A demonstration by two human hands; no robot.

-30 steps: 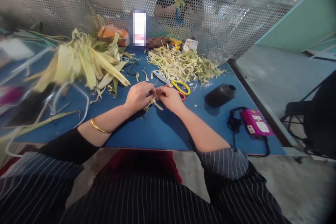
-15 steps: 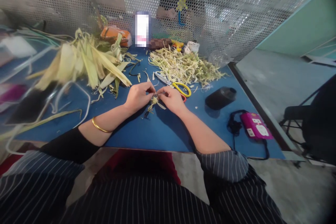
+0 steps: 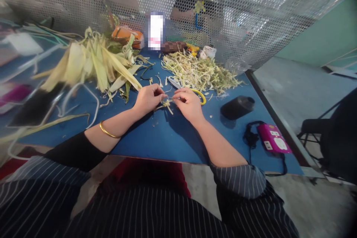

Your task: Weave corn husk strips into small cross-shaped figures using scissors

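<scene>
A small knotted bundle of pale husk strips (image 3: 167,103) hangs between my hands over the blue table (image 3: 156,141). My left hand (image 3: 148,98) pinches thin strands at the bundle's left side. Close by on the right, my right hand (image 3: 188,105) is closed, thumb against forefinger, on a fine thread that runs to the bundle. Scissors with yellow handles (image 3: 201,96) lie partly hidden behind my right hand. Beyond them spreads a heap of shredded husk (image 3: 195,70). Long dried husks (image 3: 97,63) are piled at the left.
A black thread cone (image 3: 237,108) lies at the right, near a magenta power strip (image 3: 273,138) with a black cord. Along the mesh panel (image 3: 173,0) stand a lit phone (image 3: 156,31) and an orange pack (image 3: 127,38). White tubing (image 3: 96,109) curves at the left.
My hands have moved slightly apart, with the thread stretched between them. The bundle has turned, its strips now pointing sideways. The whole view has shifted a little.
</scene>
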